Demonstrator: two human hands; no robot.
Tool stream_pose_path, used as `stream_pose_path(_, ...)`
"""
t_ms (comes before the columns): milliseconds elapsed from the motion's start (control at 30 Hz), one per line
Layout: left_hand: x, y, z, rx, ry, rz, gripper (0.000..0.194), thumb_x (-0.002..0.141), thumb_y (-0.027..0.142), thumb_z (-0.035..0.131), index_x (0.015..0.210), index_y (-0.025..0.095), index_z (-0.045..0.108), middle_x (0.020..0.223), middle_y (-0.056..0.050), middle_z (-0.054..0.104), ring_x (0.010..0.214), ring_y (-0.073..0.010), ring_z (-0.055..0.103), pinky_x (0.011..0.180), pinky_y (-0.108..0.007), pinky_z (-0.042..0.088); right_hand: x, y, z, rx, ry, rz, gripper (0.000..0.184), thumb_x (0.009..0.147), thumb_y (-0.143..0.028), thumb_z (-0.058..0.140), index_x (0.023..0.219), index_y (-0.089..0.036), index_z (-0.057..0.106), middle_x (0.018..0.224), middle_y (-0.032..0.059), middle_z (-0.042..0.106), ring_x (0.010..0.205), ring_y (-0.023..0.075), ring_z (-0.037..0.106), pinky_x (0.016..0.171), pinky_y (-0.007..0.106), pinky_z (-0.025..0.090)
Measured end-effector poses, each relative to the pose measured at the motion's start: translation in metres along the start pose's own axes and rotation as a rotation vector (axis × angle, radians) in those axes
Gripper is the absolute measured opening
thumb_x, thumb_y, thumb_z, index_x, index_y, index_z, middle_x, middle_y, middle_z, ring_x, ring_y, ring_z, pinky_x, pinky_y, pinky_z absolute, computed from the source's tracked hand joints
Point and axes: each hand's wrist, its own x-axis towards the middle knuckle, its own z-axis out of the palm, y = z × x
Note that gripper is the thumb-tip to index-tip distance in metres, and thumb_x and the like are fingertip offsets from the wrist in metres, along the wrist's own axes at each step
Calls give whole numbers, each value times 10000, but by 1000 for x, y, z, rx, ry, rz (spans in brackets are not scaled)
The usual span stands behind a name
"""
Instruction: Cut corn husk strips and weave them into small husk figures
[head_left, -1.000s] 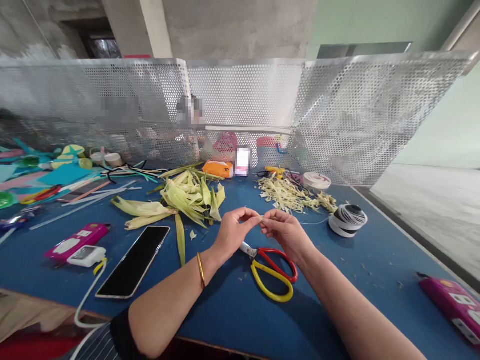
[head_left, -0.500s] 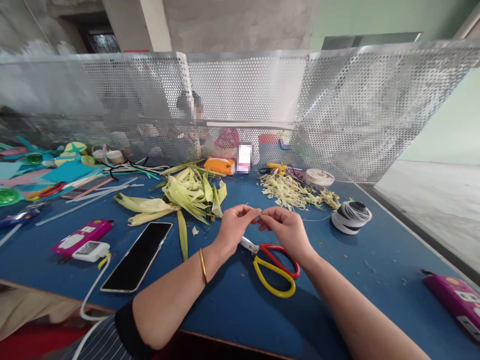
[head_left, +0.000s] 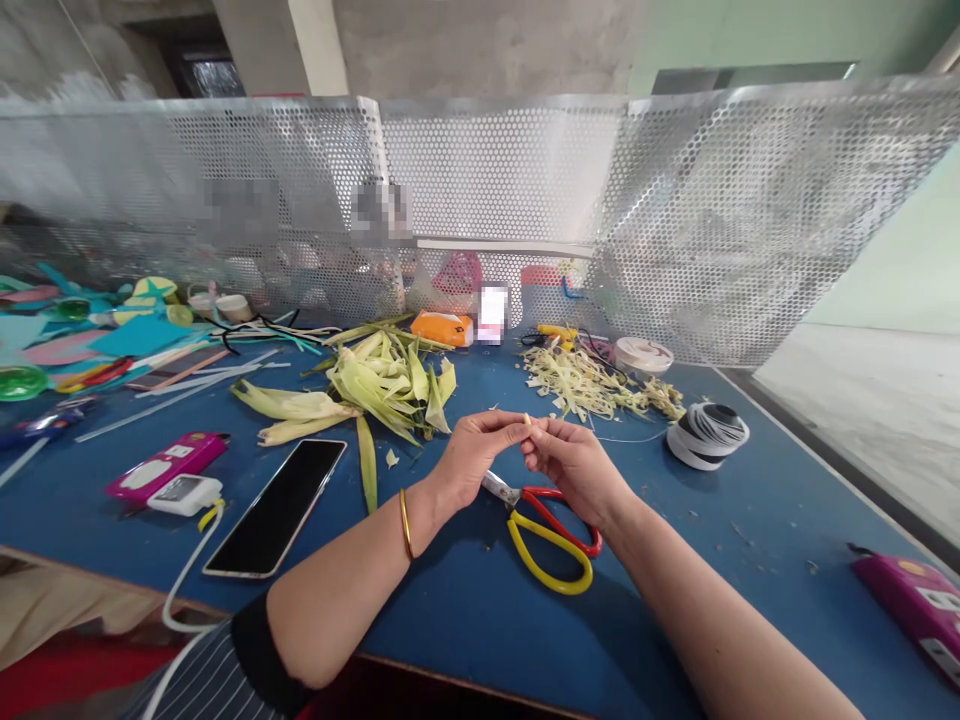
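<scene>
My left hand (head_left: 480,450) and my right hand (head_left: 574,455) meet fingertip to fingertip above the table. Between their pinched thumbs and fingers, a small pale-yellow piece of corn husk (head_left: 527,420) pokes up; most of it is covered by the fingers. Beneath them lie scissors (head_left: 551,555) with one red and one yellow handle, the blade tips hidden behind my left hand. A heap of green-yellow corn husks (head_left: 382,380) is beyond my left hand. Past my right hand is a pile of curled, shredded husk strips (head_left: 574,380). A spool of white and black thread (head_left: 707,437) stands right of it, a thin line trailing toward my hands.
A phone (head_left: 277,510) and a magenta power strip (head_left: 169,468) with a white charger and cable lie at left. Another magenta strip (head_left: 911,600) is far right. An orange packet (head_left: 442,328) sits before the perforated metal screen (head_left: 495,180); a person is behind it.
My right hand has turned slightly and its fingers have curled more. The pale piece now shows above the fingertips. The camera view has shifted a little.
</scene>
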Motion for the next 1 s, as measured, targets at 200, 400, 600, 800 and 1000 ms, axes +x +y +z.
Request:
stream_pose_path(200, 0, 1, -3, -27, 13, -29, 206, 626, 296, 827, 707, 147, 708, 656, -5, 659, 600, -115, 572, 623, -274, 478, 4, -1, -1, -159, -20, 5, 361, 681, -502, 767, 751, -170, 643, 685, 6, 661, 570, 98, 577, 608, 249, 438)
stream_pose_path(400, 6, 3, -7, 47, 141, -39, 256, 586, 300, 844, 726, 146, 694, 732, -41, 722, 725, -143, 655, 778, -298, 494, -13, -22, -18, -1333, -21, -164, 76, 785, -280, 587, 802, -208, 604, 734, 20, 652, 693, 185, 593, 632, 298, 392)
stream_pose_path(600, 10, 2, -11, 50, 205, -67, 275, 561, 288, 865, 745, 132, 733, 702, -58, 726, 661, -144, 655, 719, -301, 516, -52, -10, -24, -1756, -203, -134, 468, 756, -175, 537, 1223, -159, 550, 1117, 136, 605, 1019, 279, 576, 843, 377, 420)
stream_pose_path(800, 12, 0, -15, 117, 227, -79, 266, 598, 322, 856, 760, 133, 762, 704, -78, 728, 643, -141, 641, 678, -288, 508, -57, 2, -10, -1774, -294, -138, 527, 708, -172, 524, 1233, -206, 553, 1028, 96, 589, 908, 247, 585, 748, 331, 417)
stream_pose_path(1000, 12, 7, -15, 142, 229, -52, 258, 618, 344, 843, 760, 143, 764, 710, -64, 723, 642, -124, 628, 700, -279, 510, -47, 15, -16, -1841, -225, -91, 647, 675, -89, 476, 1316, -170, 513, 968, 105, 651, 766, 220, 632, 605, 282, 357)
